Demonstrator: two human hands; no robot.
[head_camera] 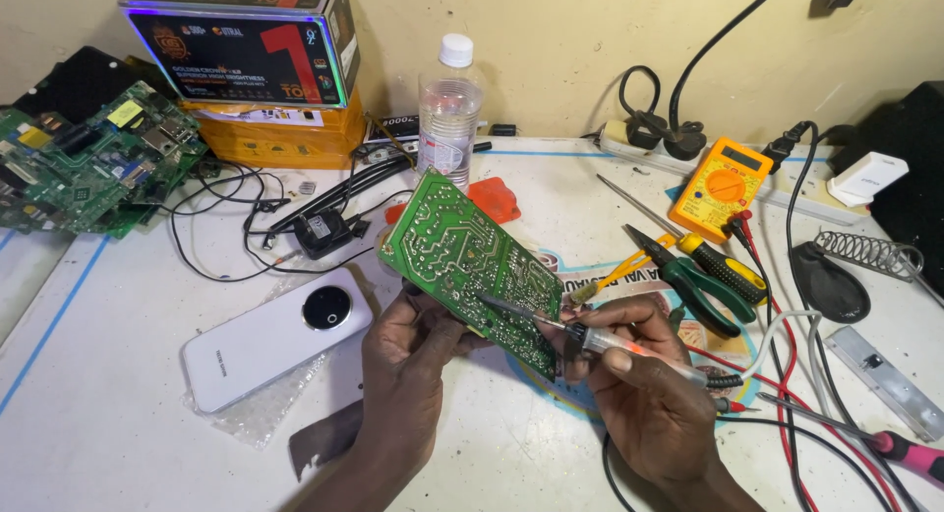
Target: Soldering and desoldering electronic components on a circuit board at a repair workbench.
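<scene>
Holding a green circuit board (470, 268) tilted above the tabletop (118, 374) at frame centre, the left hand (408, 360) pinches its lower edge between its fingers. The right hand (644, 389), fingers closed around a soldering iron (590, 337), rests the tip on the board. A white phone (275, 337) lies at left.

The board (470, 268) at centre is green, laced with pale solder traces, and a second green board (93, 163) lies far left. The phone (277, 339) is white with a black round lens, the meter (723, 184) far right is orange, and the pliers (700, 294) are green-handled. The table (118, 305) is white with blue lines, and the box (246, 45) is black with a red figure.
</scene>
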